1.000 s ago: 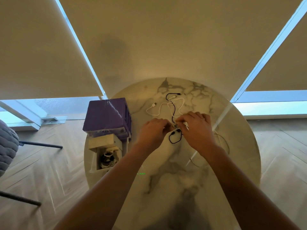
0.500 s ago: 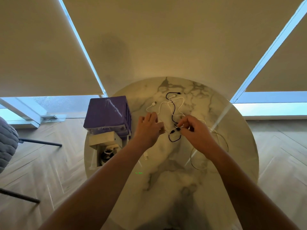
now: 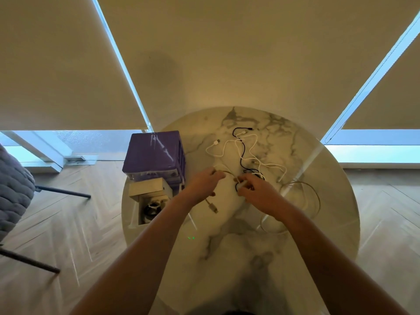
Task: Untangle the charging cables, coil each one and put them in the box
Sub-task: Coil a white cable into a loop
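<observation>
A tangle of charging cables lies on the round marble table (image 3: 250, 246). A white cable (image 3: 229, 145) and a black cable (image 3: 241, 145) cross each other at the far middle. A thin pale cable (image 3: 317, 201) loops off to the right. My left hand (image 3: 202, 183) pinches a white cable whose plug end (image 3: 212, 206) hangs below it. My right hand (image 3: 254, 189) pinches the knot where the white and black cables meet. The small white box (image 3: 145, 192) stands open at the table's left edge with a coiled cable (image 3: 152, 206) inside.
A purple drawer unit (image 3: 154, 153) stands behind the white box at the left edge. A grey cushioned chair (image 3: 13, 189) sits on the wooden floor to the left. Roller blinds cover the windows beyond the table.
My hands have drawn slightly apart, pulling the white cable out of the knot. Its plug end now hangs below my left hand.
</observation>
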